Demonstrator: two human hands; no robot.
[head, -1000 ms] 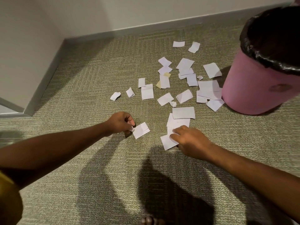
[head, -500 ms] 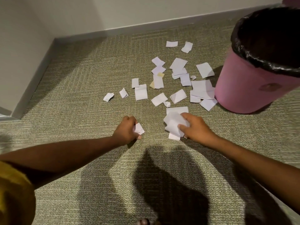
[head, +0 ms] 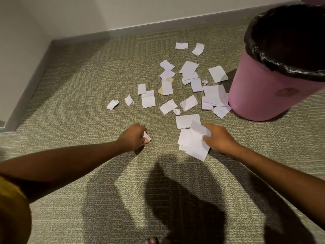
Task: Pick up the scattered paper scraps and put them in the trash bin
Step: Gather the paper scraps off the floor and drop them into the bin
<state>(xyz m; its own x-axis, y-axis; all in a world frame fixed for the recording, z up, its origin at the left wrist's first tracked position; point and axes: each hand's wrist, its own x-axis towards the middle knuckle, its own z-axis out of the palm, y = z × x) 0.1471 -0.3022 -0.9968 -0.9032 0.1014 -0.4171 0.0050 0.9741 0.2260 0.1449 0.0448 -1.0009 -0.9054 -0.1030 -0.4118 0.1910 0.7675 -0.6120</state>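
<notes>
White and flimsy, the torn paper scraps (head: 148, 99) lay strewn on the beige woven carpet (head: 88, 103) beside the black-lined pink plastic bin (head: 260, 95); your left hand (head: 134, 138) was curled round one crumpled bit (head: 147, 137), while your right hand (head: 219, 140) pinched a few limp sheets (head: 195, 145) edgewise, likely to slide unless bunched.

One head-worn wide-angle view looks steeply down, close over the carpet (head: 88, 88) towards a wall corner.
</notes>
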